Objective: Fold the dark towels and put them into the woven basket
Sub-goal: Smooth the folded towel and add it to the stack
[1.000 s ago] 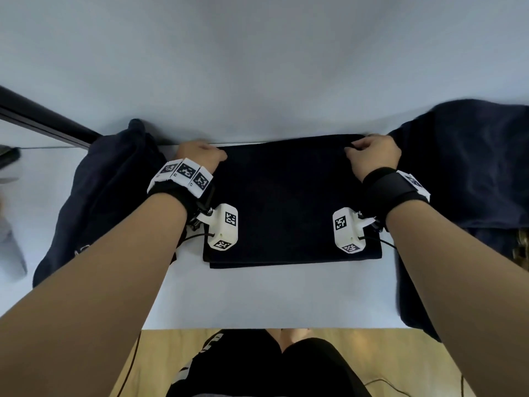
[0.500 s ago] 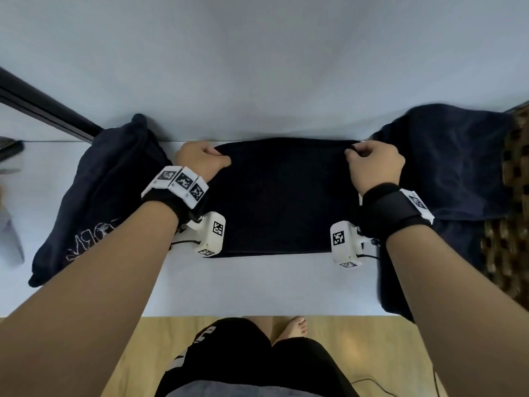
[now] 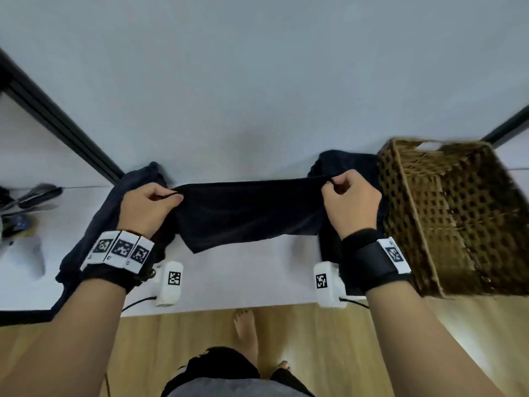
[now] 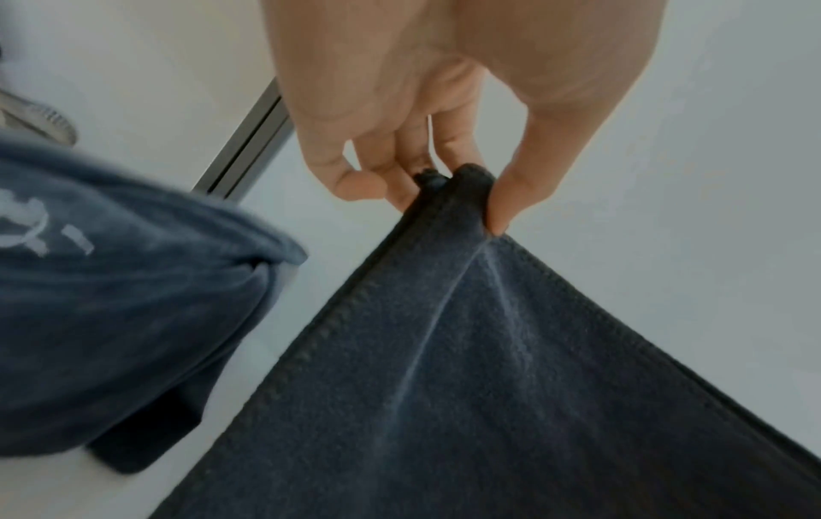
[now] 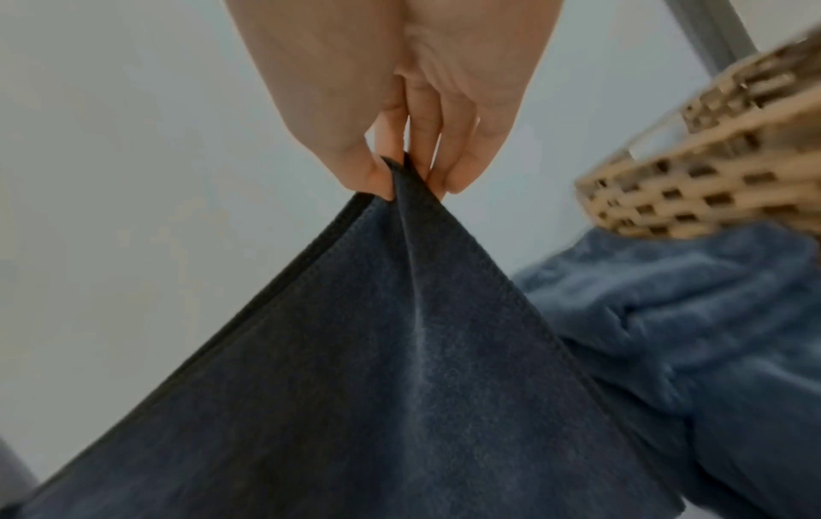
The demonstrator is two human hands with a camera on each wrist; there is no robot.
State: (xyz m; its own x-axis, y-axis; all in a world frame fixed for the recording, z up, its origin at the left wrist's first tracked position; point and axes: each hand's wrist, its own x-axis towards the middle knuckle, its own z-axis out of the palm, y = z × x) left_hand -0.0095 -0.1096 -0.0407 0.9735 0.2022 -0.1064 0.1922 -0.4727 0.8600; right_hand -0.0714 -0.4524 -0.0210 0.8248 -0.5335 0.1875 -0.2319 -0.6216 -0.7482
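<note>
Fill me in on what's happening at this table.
A person is folding dark towels. The left hand and right hand each pinch a top corner of one folded towel, lifted and stretched between them above the white table. More dark towels lie alongside; the woven basket sits at the right.

A white table (image 3: pixel 243 276) stands against a pale wall, carrying a woven basket (image 3: pixel 458 219). One crumpled dark towel (image 3: pixel 347 164) lies just left of the basket; another dark towel (image 3: pixel 94 224) lies well to the basket's left.
</note>
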